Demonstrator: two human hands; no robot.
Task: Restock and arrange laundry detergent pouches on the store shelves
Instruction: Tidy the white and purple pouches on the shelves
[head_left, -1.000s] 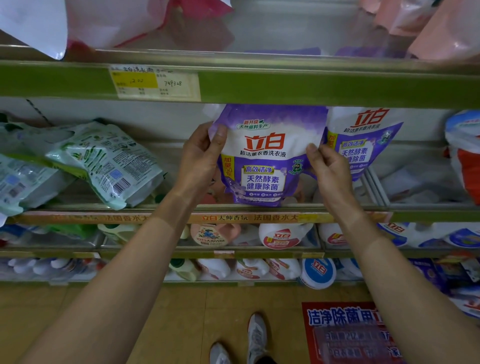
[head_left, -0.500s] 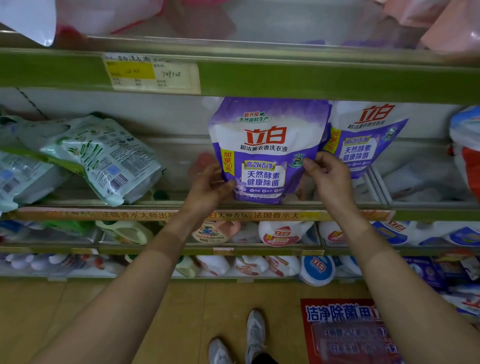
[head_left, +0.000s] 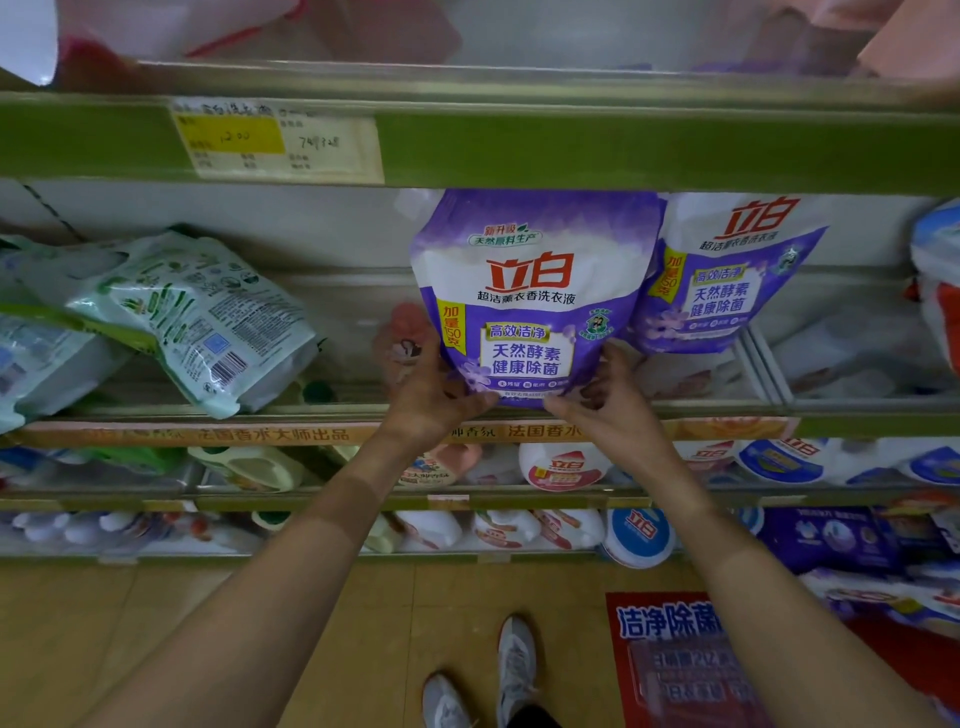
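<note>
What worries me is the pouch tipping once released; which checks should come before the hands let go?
1. Purple pouch upright, label facing out: ok.
2. Left hand grips its lower left corner: ok.
3. Right hand grips its lower right corner: ok.
4. Pouch base seated on the shelf: cannot tell, the hands cover it.
5. Second purple pouch upright on its right: ok.
6. Green pouches to the left standing: not ok, they lie tipped over.

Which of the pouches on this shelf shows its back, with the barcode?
The green and white pouch at the left, lying tilted. The centre purple pouch and the right purple pouch show their fronts.
</note>
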